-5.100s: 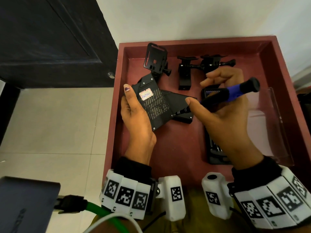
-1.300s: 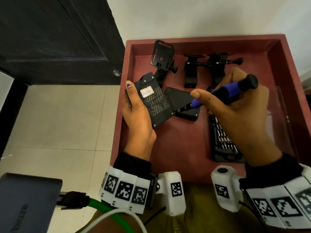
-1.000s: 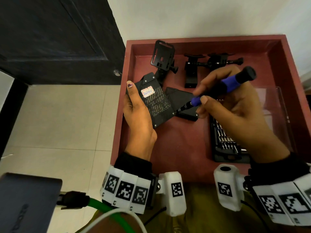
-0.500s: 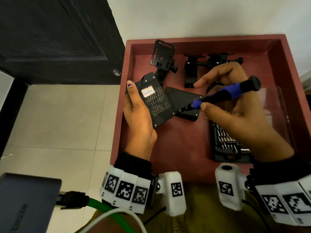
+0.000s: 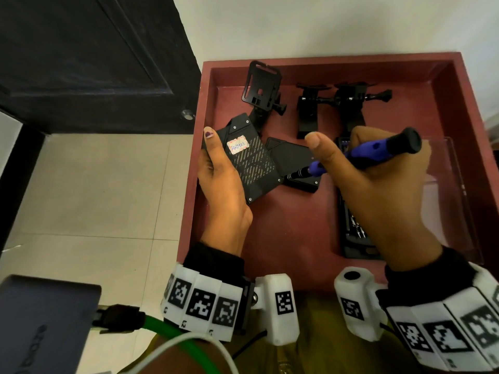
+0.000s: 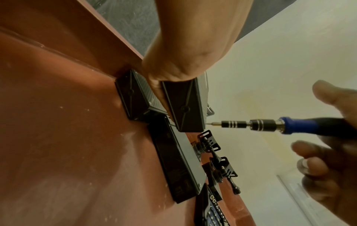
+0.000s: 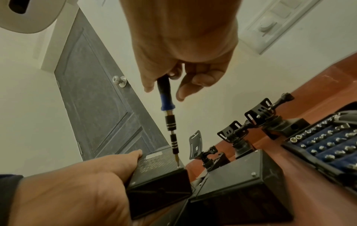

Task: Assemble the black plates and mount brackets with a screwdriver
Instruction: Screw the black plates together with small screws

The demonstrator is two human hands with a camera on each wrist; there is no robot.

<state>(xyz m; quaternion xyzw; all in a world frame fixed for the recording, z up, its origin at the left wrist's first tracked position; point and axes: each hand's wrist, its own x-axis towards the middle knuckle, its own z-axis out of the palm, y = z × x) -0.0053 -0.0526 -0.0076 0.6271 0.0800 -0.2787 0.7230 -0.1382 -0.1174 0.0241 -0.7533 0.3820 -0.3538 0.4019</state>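
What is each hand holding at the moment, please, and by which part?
The left hand grips the labelled black plate by its left edge. The right hand holds the screwdriver by its blue-and-black handle, tip at the plate's corner screw.

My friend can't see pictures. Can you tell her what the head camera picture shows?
Seen from above, a left hand holds a black plate with a small white label while a right hand presses a blue screwdriver onto a screw at its corner. Both are over a red tray with more black brackets at the back.
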